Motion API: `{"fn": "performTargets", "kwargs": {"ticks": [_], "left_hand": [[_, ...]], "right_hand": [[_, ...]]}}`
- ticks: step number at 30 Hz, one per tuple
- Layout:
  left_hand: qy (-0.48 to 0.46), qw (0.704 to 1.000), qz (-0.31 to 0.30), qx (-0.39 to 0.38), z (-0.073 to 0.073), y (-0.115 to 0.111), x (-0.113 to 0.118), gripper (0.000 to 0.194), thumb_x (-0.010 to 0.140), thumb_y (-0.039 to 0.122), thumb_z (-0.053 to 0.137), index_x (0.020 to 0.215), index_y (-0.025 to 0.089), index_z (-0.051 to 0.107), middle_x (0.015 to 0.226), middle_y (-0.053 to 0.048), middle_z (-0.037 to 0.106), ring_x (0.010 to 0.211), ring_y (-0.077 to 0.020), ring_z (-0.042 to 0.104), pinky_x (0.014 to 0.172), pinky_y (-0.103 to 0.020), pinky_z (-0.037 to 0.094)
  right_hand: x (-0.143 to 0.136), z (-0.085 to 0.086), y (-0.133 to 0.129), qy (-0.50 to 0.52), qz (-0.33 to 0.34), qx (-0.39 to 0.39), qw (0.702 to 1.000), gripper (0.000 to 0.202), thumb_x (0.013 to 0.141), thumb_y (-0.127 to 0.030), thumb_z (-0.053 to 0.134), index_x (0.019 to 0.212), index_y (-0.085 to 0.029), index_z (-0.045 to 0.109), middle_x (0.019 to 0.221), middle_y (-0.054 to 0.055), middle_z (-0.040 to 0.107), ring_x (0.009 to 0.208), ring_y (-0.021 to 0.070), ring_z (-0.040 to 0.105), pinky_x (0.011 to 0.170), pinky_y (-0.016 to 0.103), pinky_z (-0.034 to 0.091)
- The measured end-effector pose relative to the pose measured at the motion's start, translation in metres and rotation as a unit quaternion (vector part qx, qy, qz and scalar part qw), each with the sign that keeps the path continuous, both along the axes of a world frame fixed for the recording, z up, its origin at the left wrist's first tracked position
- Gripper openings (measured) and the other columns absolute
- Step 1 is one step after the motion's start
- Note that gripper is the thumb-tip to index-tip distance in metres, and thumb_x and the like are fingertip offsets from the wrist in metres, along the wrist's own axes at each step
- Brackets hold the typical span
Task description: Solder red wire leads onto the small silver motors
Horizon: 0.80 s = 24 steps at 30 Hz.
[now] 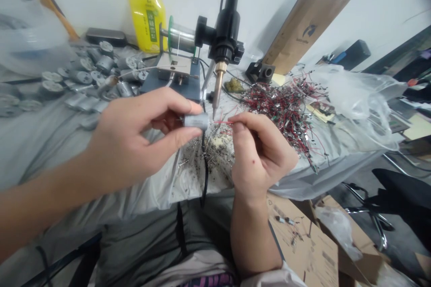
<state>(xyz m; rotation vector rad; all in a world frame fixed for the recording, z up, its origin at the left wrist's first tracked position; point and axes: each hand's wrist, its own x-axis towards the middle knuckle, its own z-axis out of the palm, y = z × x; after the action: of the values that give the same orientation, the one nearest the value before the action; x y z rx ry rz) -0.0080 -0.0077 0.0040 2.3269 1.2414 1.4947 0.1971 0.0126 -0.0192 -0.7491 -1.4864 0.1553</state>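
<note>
The left hand (134, 139) pinches a small grey motor (196, 121) between thumb and fingers, long axis horizontal, terminal end facing right. The right hand (261, 152), just beside, pinches a red wire (222, 122) touching that end. Beyond, over the tabletop's (50, 143) near edge, the soldering iron (218, 83) tip hangs directly above the joint.

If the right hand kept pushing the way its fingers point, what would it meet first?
Probably the small motor pinched by the left hand: the right hand aims its red wire leftward at the motor's end. Depth is uncertain.

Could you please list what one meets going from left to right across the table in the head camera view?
Pile of small motors → yellow bottle → soldering iron → heap of red wires → clear plastic bag.
</note>
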Motion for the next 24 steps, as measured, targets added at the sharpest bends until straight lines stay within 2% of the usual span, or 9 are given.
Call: {"fn": "performTargets", "kwargs": {"ticks": [3, 7, 15, 24], "left_hand": [[0.006, 1.000, 0.012, -0.014, -0.0007, -0.0009, -0.0004, 0.015, 0.102, 0.029, 0.073, 0.117, 0.030, 0.076, 0.105, 0.005, 0.080, 0.088, -0.0141, 0.077, 0.076, -0.027, 0.065], [0.008, 1.000, 0.013, -0.013, -0.0009, -0.0013, -0.0011, 0.016, 0.101, 0.029, 0.075, 0.117, 0.032, 0.076, 0.106, 0.005, 0.081, 0.091, -0.0159, 0.078, 0.077, -0.028, 0.066], [0.002, 1.000, -0.002, 0.026, -0.0008, 0.0018, -0.0009, 0.020, 0.095, 0.020, 0.083, 0.114, 0.023, 0.079, 0.100, 0.005, 0.081, 0.083, -0.0094, 0.075, 0.073, -0.019, 0.061], [0.006, 1.000, 0.002, 0.026, -0.0022, 0.0040, -0.0010, 0.017, 0.098, 0.029, 0.080, 0.114, 0.025, 0.078, 0.100, 0.005, 0.080, 0.079, -0.0109, 0.074, 0.069, -0.023, 0.061]], "right_hand": [[0.0003, 0.0001, -0.0002, -0.001, 0.005, -0.001, 1.000, 0.017, 0.097, -0.011, 0.066, 0.095, -0.022, 0.079, 0.075, -0.003, 0.066, 0.066, 0.0120, 0.055, 0.058, 0.030, 0.040], [0.0002, 0.0001, -0.0004, 0.001, 0.007, -0.001, 1.000, 0.018, 0.097, -0.010, 0.066, 0.095, -0.022, 0.079, 0.076, -0.003, 0.067, 0.067, 0.0113, 0.056, 0.059, 0.030, 0.041], [-0.0002, 0.0004, -0.0006, 0.005, 0.009, -0.003, 1.000, 0.017, 0.097, -0.012, 0.066, 0.094, -0.022, 0.079, 0.075, -0.003, 0.066, 0.068, 0.0126, 0.058, 0.059, 0.031, 0.042], [-0.0003, -0.0004, 0.0002, -0.002, -0.006, -0.004, 1.000, 0.016, 0.098, -0.015, 0.066, 0.093, -0.022, 0.079, 0.077, -0.002, 0.068, 0.068, 0.0132, 0.059, 0.059, 0.030, 0.044]]}}
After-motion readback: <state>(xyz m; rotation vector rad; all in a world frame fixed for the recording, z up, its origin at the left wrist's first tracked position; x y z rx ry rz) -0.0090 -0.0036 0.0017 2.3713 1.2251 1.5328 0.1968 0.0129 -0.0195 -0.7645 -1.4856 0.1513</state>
